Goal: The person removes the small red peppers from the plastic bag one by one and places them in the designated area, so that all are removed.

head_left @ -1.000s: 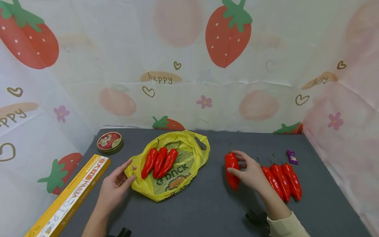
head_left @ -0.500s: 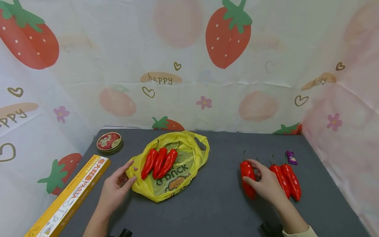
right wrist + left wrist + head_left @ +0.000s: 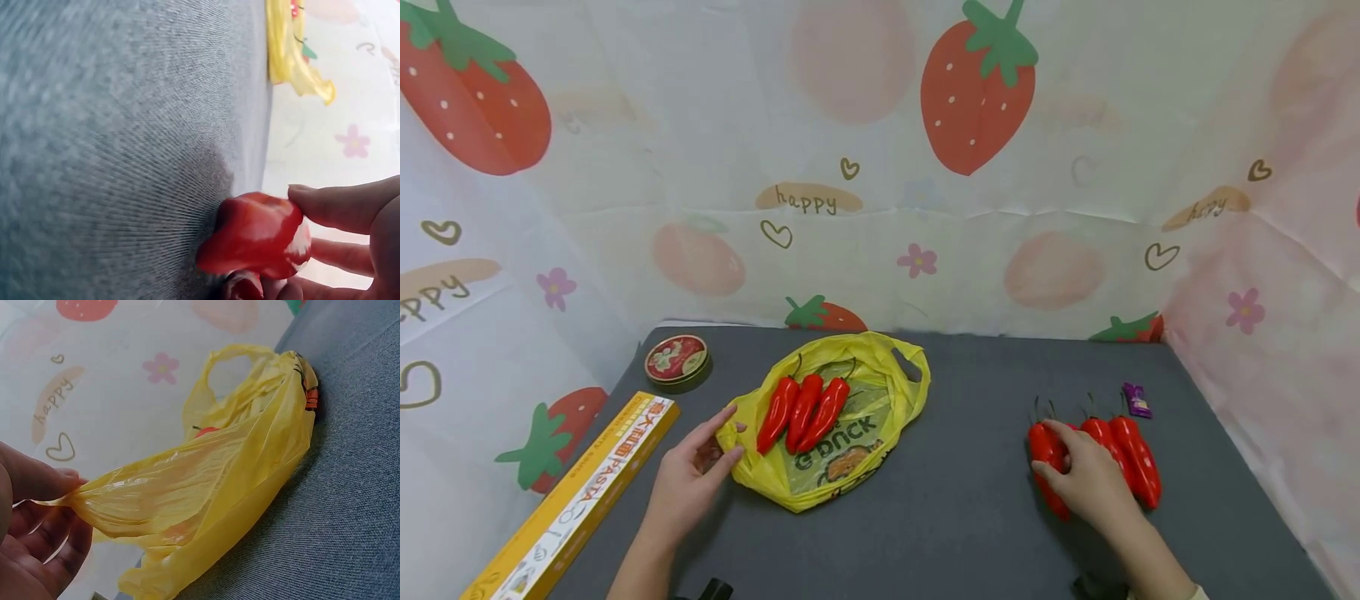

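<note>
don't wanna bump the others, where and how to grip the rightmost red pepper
Probably across its plump middle, from above and the right: the rightmost red pepper lies stem end away, its right side exposed, while another red pepper sits close along its left.

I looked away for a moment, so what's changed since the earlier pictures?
The right hand has carried a red pepper to the right and slightly down in the head view, toward the other peppers there, and still grips it. The left hand still pinches the edge of the yellow bag; the three peppers in the bag, the tin and the pasta box stayed put.
</note>
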Motion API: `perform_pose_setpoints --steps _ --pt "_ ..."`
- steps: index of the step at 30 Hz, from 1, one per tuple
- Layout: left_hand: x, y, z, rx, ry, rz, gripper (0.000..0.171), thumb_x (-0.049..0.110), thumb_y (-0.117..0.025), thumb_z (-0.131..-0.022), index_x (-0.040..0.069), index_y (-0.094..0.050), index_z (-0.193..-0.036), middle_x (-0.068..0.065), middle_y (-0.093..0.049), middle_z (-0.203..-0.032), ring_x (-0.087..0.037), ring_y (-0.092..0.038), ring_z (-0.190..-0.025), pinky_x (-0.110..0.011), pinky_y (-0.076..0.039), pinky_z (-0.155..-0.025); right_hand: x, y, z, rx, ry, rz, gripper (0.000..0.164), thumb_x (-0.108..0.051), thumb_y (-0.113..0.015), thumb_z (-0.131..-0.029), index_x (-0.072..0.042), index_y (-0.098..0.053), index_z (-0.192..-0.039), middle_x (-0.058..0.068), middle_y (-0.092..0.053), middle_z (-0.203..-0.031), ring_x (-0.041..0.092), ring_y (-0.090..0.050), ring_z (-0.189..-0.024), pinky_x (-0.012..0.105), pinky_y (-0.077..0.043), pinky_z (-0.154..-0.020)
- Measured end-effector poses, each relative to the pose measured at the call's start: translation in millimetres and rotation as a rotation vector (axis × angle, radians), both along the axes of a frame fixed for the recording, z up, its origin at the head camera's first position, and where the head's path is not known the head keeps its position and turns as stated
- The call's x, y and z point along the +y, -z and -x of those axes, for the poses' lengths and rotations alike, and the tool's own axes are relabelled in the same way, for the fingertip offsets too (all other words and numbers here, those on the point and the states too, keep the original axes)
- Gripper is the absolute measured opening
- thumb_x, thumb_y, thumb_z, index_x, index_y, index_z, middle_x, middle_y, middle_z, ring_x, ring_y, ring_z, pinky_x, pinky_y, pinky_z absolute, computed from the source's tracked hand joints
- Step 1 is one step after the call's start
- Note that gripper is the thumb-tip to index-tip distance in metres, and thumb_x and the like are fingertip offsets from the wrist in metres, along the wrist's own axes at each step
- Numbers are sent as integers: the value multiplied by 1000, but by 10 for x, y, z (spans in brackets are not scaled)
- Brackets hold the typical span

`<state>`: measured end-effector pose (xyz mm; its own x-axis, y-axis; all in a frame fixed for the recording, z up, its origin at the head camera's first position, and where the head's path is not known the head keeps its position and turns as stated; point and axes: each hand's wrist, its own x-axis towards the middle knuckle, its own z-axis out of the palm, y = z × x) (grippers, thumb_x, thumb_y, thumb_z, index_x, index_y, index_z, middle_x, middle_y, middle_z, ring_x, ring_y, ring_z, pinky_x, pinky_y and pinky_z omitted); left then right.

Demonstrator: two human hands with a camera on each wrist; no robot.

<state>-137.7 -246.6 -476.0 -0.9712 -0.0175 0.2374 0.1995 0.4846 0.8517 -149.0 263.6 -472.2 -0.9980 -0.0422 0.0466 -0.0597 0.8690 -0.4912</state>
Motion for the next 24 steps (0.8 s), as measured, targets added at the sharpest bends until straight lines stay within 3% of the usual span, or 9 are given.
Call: perform_pose_setpoints --steps 3,7,21,24 --pt "-5 0 2 4 -1 3 54 12 -70 -96 12 -53 -147 -15 -70 -123 2 -61 -98 -8 -50 -83 -29 7 -12 -10 12 -65 64 -30 -80 -86 -5 -56 -140 24 -64 -115 33 -62 -93 51 -56 -76" --pt "-13 10 14 12 0 13 54 13 -70 -96 12 -53 -147 -14 -71 -122 3 -61 -98 -9 -50 -83 -48 15 -29 -8 47 -140 64 -32 -79 -86 -5 -57 -139 28 -60 -132 44 -60 -113 64 -51 -88" --pt "-14 18 8 5 -7 6 55 13 -70 -95 14 -53 -147 -12 -70 -123 3 -61 -98 -8 -49 -83 -7 -44 -47 2 77 -122 59 -35 -78 -87 -5 -61 -135 29 -58 -126 45 -60 -105 63 -52 -84" --pt "-17 15 8 -6 -10 4 55 14 -70 -96 14 -52 -148 -13 -70 -124 3 -61 -99 -8 -49 -83 -40 -89 -39 25 67 -103 58 -35 -78 -87 -5 -62 -134 28 -60 -127 40 -63 -100 61 -53 -84"
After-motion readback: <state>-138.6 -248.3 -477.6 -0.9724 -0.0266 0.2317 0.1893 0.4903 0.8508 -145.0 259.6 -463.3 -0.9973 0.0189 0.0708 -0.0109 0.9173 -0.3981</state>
